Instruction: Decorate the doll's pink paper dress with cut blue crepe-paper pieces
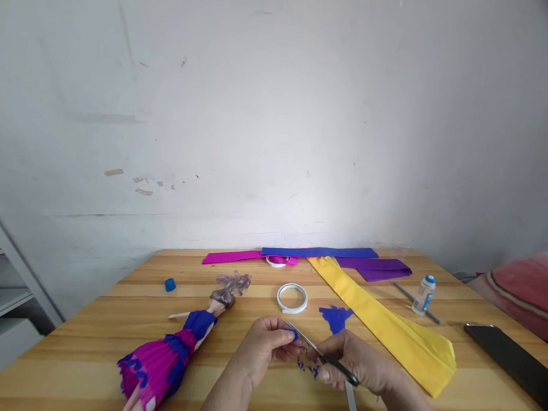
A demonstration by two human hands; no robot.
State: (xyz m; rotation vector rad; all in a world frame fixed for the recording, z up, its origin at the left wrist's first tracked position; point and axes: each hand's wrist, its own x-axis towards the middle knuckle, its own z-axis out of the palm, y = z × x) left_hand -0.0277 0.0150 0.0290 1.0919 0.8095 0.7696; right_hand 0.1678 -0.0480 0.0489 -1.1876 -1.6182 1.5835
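My left hand [269, 344] pinches a small piece of blue crepe paper [294, 336] between thumb and fingers. My right hand [356, 361] grips a pair of scissors with black handles [340, 367], the blades pointing left toward that paper. Tiny blue scraps [308, 366] lie on the table below the blades. Just beyond my right hand is a larger ragged blue crepe paper piece [336, 318]. A doll [169, 356] in a magenta and blue crepe paper dress lies to the left of my hands.
A tape roll [292, 298] lies beyond my hands on the wooden table [99, 344]. Folded yellow [380, 311], blue [320, 252], magenta [231, 257] and purple crepe paper [378, 269] spread behind. A glue bottle [423, 296], a grey stick [405, 292] and a dark flat object [514, 361] are at right.
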